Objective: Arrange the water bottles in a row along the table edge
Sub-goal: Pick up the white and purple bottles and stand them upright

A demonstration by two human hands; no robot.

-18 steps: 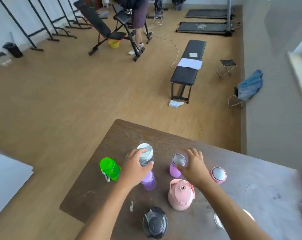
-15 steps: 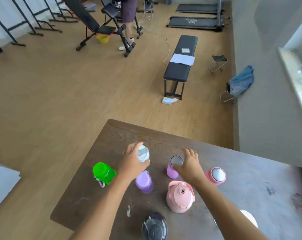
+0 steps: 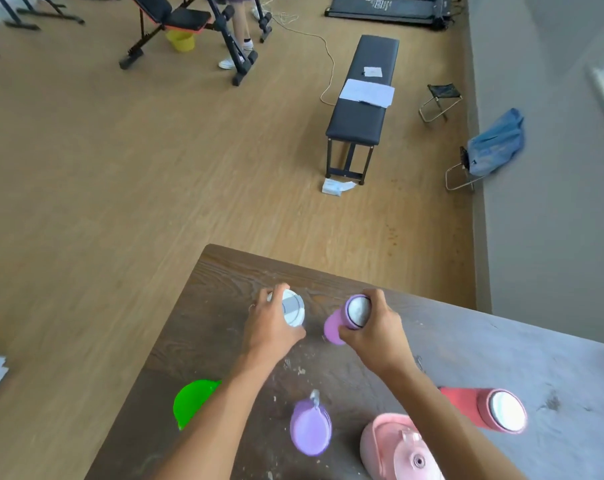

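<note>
Your left hand (image 3: 271, 332) is wrapped around the white-capped bottle (image 3: 292, 312), fingers curled over its top. Your right hand (image 3: 376, 329) grips the small pink-purple bottle (image 3: 342, 322) just beside it, which tilts toward the left. Both bottles sit near the far edge of the dark wooden surface (image 3: 501, 351). Closer to you, well apart from those two, stand the green bottle (image 3: 191, 401), the lilac bottle (image 3: 309, 427), the large pink jug (image 3: 394, 448) and the red bottle (image 3: 484, 407).
</note>
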